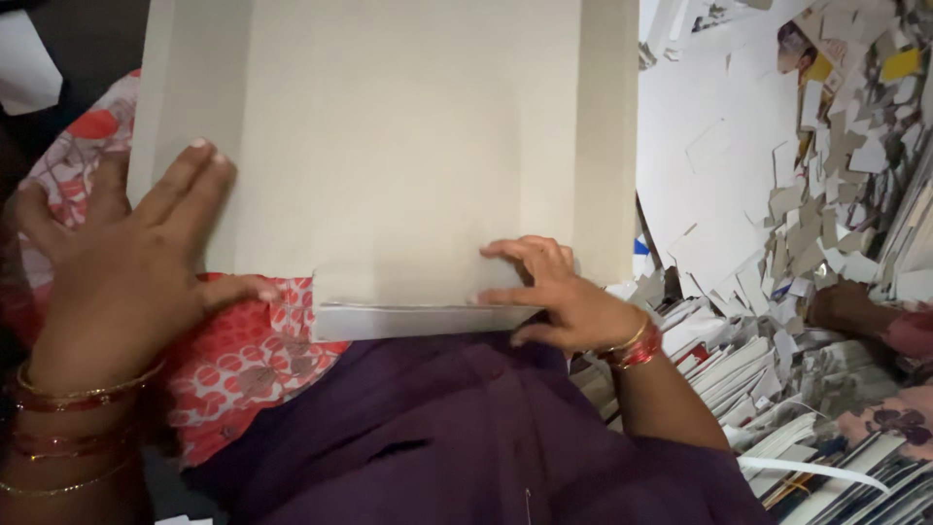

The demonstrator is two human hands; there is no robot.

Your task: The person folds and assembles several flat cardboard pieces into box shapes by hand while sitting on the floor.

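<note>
Two hands on one big sheet of grey cardboard (pixel 408 146), which fills the upper middle of the frame and rests on the person's lap. Left hand (pixel 121 272) lies flat and spread on the sheet's lower left part, fingers straight, pressing rather than gripping. Right hand (pixel 559 292) is curled at the bottom edge, fingertips on a folded white-edged flap (pixel 418 319), looks like a light pinch there. My guess is the board is light but fairly stiff, smooth enough to slide on the purple fabric (pixel 466 437), and it'll crease if bent hard. Best hold seems to be along the edges. Heaps of paper scraps (pixel 836 194) and stacked sheets (pixel 748 369) on the right.
</note>
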